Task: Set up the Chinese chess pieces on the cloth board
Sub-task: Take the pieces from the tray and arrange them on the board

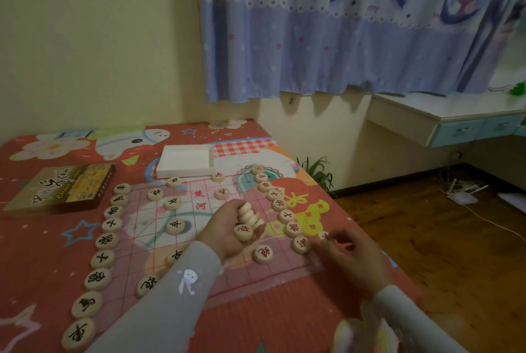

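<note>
— Why is the left hand cupped like that over the middle of the cloth board?

— It serves as a magazine, I'd say: its fingers are curled round a stack of pieces, with one red-lettered disc at the bottom, so the other hand need not go back to a pile each time

— And the right hand?

— Down at the near end of the red back row, fingertips pinching a piece just beside the red horse. That looks like the corner spot, so I judge it is seating the last disc of that row

— The black side?

— The black back row runs along the left edge of the board, nine discs in a line, with black soldiers and cannons one or two files in. It looks complete, though the sleeve hides part of it

— So what is the stack for?

— Probably the red soldiers and cannon still missing; one red cannon and two far soldiers already stand on the grid

— Why is everything on a bed?

— The board lies flat on the bed sheet, and the empty white tray and the box lid are parked beyond the far edge, out of reach of the elbows
</note>
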Demonstrator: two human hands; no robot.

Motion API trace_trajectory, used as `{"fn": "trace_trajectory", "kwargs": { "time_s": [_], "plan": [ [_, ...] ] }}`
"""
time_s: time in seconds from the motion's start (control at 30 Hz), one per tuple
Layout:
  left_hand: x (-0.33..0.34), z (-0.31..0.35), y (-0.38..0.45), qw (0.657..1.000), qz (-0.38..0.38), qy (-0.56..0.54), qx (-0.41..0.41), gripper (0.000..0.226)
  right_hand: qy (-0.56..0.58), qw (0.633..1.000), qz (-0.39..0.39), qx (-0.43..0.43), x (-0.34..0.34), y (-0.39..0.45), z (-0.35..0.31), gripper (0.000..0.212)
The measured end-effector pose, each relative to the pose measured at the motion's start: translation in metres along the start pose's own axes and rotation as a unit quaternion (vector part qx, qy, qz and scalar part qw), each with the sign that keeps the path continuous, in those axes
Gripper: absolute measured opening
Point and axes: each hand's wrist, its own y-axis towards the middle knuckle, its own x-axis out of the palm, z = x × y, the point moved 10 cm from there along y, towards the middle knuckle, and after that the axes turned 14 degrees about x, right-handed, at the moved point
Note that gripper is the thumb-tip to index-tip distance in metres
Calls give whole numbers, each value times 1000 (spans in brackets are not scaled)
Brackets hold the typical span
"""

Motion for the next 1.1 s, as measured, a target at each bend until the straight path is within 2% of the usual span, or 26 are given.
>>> {"fn": "trace_trajectory", "kwargs": {
  "time_s": [0.13, 0.3, 0.47, 0.53, 0.67, 0.77, 0.83, 1.1],
  "plan": [
    [8, -7, 1, 1000, -23, 5, -6, 23, -50, 998, -29, -24, 9, -12, 7, 12],
    [5, -10, -2, 1000, -20, 14, -8, 18, -51, 997, -30, -57, 17, -18, 3, 13],
    [5, -11, -7, 1000, -21, 8, -9, 21, -131, 983, -72, -105, 39, -28, 1, 17],
    [4, -11, -9, 1000, -12, 6, -10, 18, -128, 982, -70, -117, 37, -26, -3, 17],
    [1, -9, -12, 1000, 0, 4, -8, 18, -79, 987, -41, -136, 31, -19, -33, 9],
    [1, -6, -16, 1000, 16, -20, -9, 23, -41, 978, -57, -195, 51, -24, -73, 25],
    [2, -4, -18, 999, 13, -43, -18, 27, -31, 970, -81, -229, 71, -32, -100, 26],
    [-25, 19, -14, 998, 26, -56, -3, 40, -110, 914, -113, -374, 123, -48, -159, 29]
  ]
}}
